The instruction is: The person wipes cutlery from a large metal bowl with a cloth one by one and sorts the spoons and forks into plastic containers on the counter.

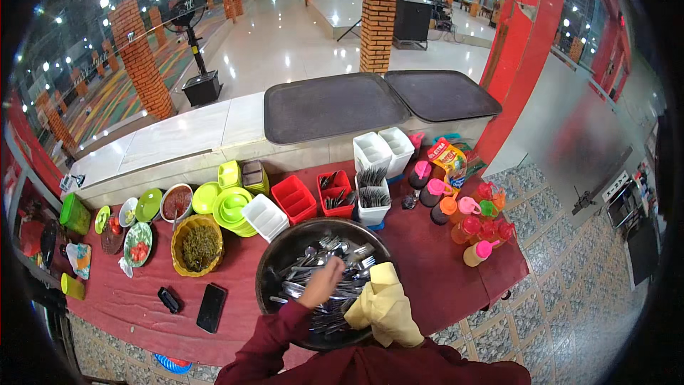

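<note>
A large dark round basin point(271, 326) before me holds a heap of metal spoons and forks point(307, 272). My left hand point(323, 282) is over the middle of this heap, fingers pointing away from me. Whether it grips a piece of cutlery cannot be made out. On the basin's right side, a pale yellow cloth point(390, 313) is bunched around my right hand, which it hides. Fork heads point(366, 263) show right beside the cloth's upper end; whether the cloth holds them is unclear.
Beyond the basin stand a white divided holder point(265, 217), a red one point(294, 199), another red one with cutlery point(335, 192) and a white one with forks point(373, 198). Sauce bottles point(470, 227) stand right; a yellow bowl point(197, 246) and phone point(212, 308) are left.
</note>
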`<action>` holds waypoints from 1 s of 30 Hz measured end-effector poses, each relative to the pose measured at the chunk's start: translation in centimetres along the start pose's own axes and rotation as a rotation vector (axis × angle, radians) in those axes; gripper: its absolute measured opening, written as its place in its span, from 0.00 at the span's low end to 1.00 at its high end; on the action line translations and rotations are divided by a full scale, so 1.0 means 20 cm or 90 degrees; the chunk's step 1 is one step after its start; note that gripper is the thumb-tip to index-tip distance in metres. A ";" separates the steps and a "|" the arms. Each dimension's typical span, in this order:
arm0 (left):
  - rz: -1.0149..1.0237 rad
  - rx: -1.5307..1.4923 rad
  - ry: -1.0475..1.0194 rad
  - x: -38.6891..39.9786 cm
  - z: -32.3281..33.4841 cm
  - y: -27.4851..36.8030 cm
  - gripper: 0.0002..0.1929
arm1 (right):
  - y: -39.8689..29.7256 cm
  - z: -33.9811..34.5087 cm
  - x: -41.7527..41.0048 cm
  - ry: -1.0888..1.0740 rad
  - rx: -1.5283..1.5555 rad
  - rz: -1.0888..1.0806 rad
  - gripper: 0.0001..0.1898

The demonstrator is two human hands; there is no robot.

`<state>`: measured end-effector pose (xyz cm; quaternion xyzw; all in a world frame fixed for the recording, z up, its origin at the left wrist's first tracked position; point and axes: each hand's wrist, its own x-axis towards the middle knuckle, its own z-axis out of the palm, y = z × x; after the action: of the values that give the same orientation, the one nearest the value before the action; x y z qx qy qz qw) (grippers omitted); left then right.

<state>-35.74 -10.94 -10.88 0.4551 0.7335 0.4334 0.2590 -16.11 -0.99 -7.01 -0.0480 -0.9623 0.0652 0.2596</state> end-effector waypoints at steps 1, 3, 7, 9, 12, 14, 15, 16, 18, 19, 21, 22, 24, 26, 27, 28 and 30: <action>0.003 -0.145 -0.059 -0.04 0.04 0.07 0.09 | -0.01 -0.02 0.01 -0.004 -0.128 -0.023 0.06; 0.034 -0.091 -0.180 -0.12 0.08 0.20 0.11 | -0.06 -0.11 0.05 -0.063 -0.159 -0.017 0.05; -0.057 -0.030 -0.169 -0.27 0.12 0.27 0.18 | -0.09 -0.01 0.01 -0.144 -0.160 0.001 0.12; -0.020 -0.043 -0.143 -0.29 0.12 0.27 0.18 | -0.04 0.15 -0.07 -0.080 -0.141 0.008 0.11; -0.055 -0.050 -0.148 -0.33 0.11 0.34 0.16 | 0.08 0.39 -0.24 0.100 -0.078 0.039 0.05; -0.026 -0.062 -0.110 -0.38 0.10 0.27 0.16 | -0.07 0.21 -0.39 0.153 -0.036 0.029 0.04; 0.014 -0.073 -0.086 -0.40 0.09 0.25 0.15 | -0.20 -0.12 0.01 0.100 0.191 0.126 0.05; -0.012 -0.102 -0.081 -0.41 0.08 0.27 0.14 | -0.31 -0.44 0.42 0.041 0.422 0.225 0.05; -0.005 -0.119 -0.110 -0.41 0.06 0.35 0.13 | -0.08 -0.02 -0.20 0.041 0.256 0.115 0.08; -0.019 -0.132 -0.132 -0.41 0.06 0.36 0.12 | 0.00 0.11 -0.11 0.029 0.108 0.005 0.11; -0.028 -0.120 -0.137 -0.45 0.03 0.37 0.11 | 0.01 0.15 -0.12 0.022 0.129 -0.015 0.10; -0.033 -0.111 -0.151 -0.45 0.01 0.37 0.10 | -0.01 0.13 -0.11 0.015 0.142 -0.028 0.09; -0.023 -0.113 -0.148 -0.48 -0.03 0.38 0.09 | -0.01 0.06 -0.09 0.000 0.169 -0.055 0.07; -0.006 -0.109 -0.146 -0.50 -0.06 0.36 0.09 | -0.04 -0.01 0.00 -0.015 0.195 -0.080 0.05; -0.006 -0.110 -0.145 -0.51 -0.08 0.36 0.09 | -0.05 -0.04 0.01 -0.023 0.208 -0.091 0.04; -0.036 -0.108 -0.163 -0.52 -0.11 0.38 0.09 | -0.05 -0.09 0.01 -0.031 0.222 -0.103 0.04; -0.086 -0.080 -0.195 -0.54 -0.15 0.35 0.11 | -0.08 -0.15 0.07 -0.047 0.250 -0.128 0.03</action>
<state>-30.05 -20.26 -3.53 0.4485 0.6859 0.3856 0.4239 -15.88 -1.99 -3.50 0.1024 -0.9400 0.2265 0.2335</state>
